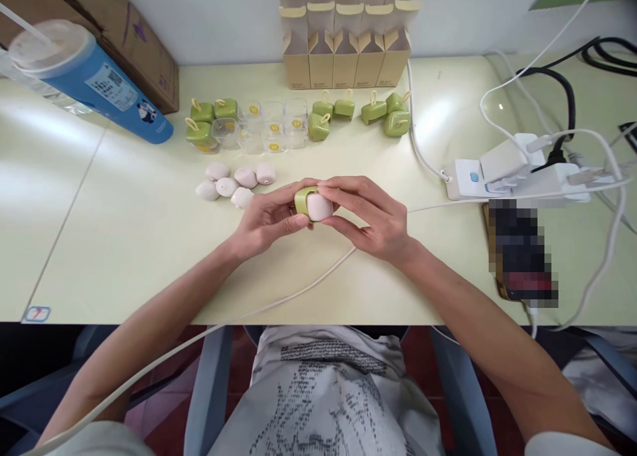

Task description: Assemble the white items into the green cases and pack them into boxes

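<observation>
Over the middle of the table, my left hand (263, 224) grips a green cover (300, 202) between thumb and fingers. My right hand (375, 217) pinches a pale pink rounded block (320, 208) that sits partly inside the cover's opening. Whether the block is fully seated cannot be seen. Left of my hands lie several similar pale pink blocks (227, 187). Behind them stand green covers with cream loops (200, 135), clear plastic cups with yellow stickers (274, 128), and more green covers (318, 127) to the right.
Tan cardboard boxes (321, 70) stand open in rows against the wall. At left are a blue cup (112, 87) with a straw and a brown carton (144, 51). To the right are a white power strip (465, 178) and a phone (520, 250). A white cable (303, 288) crosses the table.
</observation>
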Tool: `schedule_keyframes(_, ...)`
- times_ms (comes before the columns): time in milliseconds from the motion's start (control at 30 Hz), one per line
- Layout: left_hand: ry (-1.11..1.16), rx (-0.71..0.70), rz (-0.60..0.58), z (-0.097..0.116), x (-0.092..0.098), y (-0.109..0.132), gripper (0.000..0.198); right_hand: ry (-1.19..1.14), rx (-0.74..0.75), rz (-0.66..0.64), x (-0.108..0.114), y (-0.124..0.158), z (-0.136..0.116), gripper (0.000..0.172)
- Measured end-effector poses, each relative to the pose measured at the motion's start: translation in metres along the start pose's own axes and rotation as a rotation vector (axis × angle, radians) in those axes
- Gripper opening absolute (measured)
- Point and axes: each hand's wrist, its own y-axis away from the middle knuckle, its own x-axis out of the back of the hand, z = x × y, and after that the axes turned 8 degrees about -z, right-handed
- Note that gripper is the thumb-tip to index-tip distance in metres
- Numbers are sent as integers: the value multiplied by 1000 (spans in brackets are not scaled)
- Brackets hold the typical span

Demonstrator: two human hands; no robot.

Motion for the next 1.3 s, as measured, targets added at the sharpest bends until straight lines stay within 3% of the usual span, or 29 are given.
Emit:
schedule_keyframes(200,-25,-10,-14,8,0,-1,45,-49,-32,-41,5,2,4,50)
schedule_keyframes(467,-136,-12,-19,9,1,-1,51,-82,-121,-42,3,5,-1,42)
schedule_keyframes(700,-35,139,-95,7,3,-2,48,-139,-219,-179,9,4,3,49)
schedule_keyframes(833,167,224,-135,-3,3,-1,53,-252,-151,-301,11,0,3,51)
schedule_keyframes(933,244,260,-141,-8,2,-1,46,-242,-144,-283,7,0,0,47)
schedule_keyframes(1133,-151,18,144,-7,-2,-2,34,-17,-383,-297,6,5,-9,35)
schedule_keyframes(1200,-253,-13,149,-4,-5,-1,30,-5,-457,-298,6,7,-8,32)
schedule_keyframes(1300,-399,-65,160,-2,-10,1,24,-21,-457,-231,3,10,-6,29)
